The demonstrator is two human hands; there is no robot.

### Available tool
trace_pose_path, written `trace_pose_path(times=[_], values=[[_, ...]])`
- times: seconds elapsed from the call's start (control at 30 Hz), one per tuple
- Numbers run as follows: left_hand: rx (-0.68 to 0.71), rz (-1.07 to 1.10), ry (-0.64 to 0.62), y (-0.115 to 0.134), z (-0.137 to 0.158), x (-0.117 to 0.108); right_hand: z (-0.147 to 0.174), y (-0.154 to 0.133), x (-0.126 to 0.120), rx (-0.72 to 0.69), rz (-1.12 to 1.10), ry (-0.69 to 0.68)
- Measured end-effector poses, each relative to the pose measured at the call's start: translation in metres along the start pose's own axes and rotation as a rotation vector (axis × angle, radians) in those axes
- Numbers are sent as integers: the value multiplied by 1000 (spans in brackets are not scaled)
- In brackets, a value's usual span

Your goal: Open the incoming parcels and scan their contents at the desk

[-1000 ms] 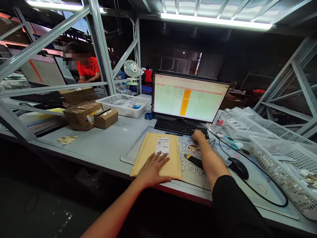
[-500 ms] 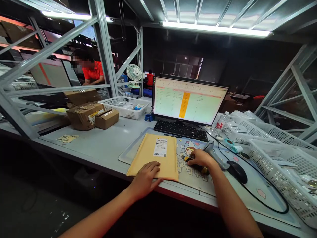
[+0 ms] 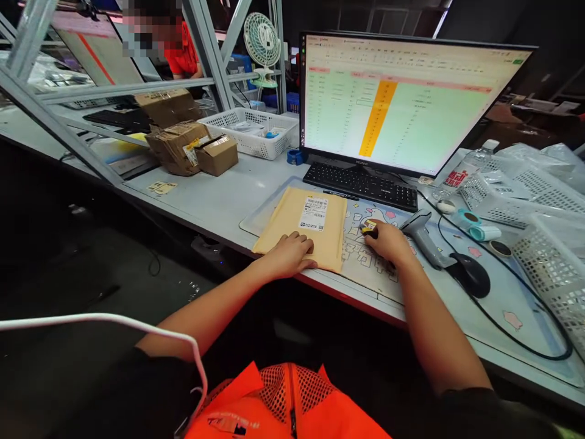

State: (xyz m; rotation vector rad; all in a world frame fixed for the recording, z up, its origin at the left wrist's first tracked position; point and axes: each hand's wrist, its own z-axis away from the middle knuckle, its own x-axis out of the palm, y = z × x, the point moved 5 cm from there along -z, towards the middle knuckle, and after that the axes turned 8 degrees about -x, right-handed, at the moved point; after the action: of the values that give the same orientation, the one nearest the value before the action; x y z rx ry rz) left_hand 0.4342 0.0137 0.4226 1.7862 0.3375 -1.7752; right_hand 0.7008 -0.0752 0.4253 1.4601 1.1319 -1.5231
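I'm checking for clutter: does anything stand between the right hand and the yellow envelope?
Nothing visible does. Only the printed mat lies between the right hand, holding a knife, and the envelope; the left hand rests on the envelope's near part.

A lit monitor (image 3: 420,103) stands on the surface (image 3: 214,201), its screen showing a table with an orange column. Before it lies a black keyboard (image 3: 361,185), with a pen (image 3: 340,195) along the near edge. Left of the monitor are a blue roll (image 3: 295,157), a white basket (image 3: 269,148) and a small carton (image 3: 219,155) beside a bigger, battered box (image 3: 171,152). A fan (image 3: 262,39) stands behind the basket. Right of the monitor is a bottle (image 3: 468,167). Farther left, a person in red (image 3: 183,55) appears behind metal bars (image 3: 205,46).
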Motion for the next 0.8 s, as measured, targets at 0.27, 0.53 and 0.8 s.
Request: trace_pose_path(times=[0.27, 0.53, 0.8], values=[[-23, -10, -20, 13, 0, -8, -46, -88, -8, -424, -199, 272], [-11, -27, 256, 71, -4, 17, -87, -143, 40, -541, -285, 154], [-60, 23, 345, 87, -30, 36, -95, -118, 42, -691, -402, 136]])
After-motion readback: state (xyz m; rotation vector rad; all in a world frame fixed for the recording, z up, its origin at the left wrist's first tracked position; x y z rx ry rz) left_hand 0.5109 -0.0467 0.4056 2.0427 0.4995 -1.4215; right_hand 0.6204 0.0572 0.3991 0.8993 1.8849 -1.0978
